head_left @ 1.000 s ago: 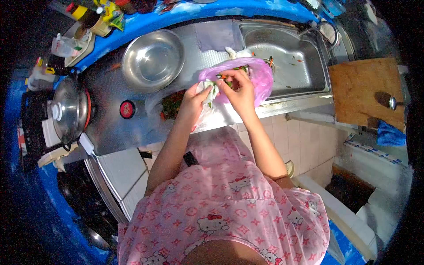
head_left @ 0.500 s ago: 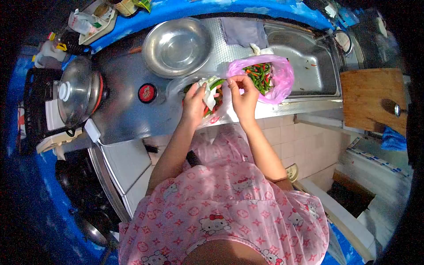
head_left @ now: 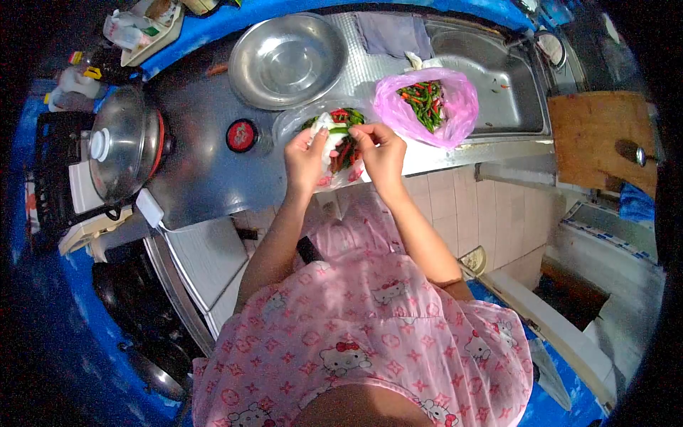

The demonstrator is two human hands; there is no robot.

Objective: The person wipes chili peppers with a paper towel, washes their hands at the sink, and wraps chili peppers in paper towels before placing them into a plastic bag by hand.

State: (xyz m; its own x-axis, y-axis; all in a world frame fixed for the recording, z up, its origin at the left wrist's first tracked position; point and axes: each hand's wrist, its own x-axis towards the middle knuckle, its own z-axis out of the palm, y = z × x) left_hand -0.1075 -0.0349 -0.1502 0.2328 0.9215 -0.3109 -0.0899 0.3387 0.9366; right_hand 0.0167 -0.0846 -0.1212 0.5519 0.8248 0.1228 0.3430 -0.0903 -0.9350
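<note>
Between my two hands lies a green chili pepper (head_left: 339,131), held roughly level above a clear plastic bag (head_left: 290,122). My left hand (head_left: 303,162) is closed around a white paper tissue (head_left: 323,121) and one end of the pepper. With thumb and fingertips, my right hand (head_left: 384,155) pinches the pepper's other end. Red and green chilies (head_left: 346,153) fill the clear bag below, partly hidden by my hands. Just to the right stands an open pink plastic bag (head_left: 462,107) with more green and red chilies (head_left: 429,107) inside.
A wide steel basin (head_left: 288,62) sits behind the clear bag. Right of it are a grey cloth (head_left: 393,35) and a metal sink (head_left: 523,117). A red-lidded jar (head_left: 241,135) and a glass-lidded pan (head_left: 117,149) stand left. A wooden board (head_left: 597,135) is far right.
My right hand has moved left and slightly down, closer to my left hand. The pepper now lies more level, and more of the clear bag's chilies show. The view has shifted slightly.
</note>
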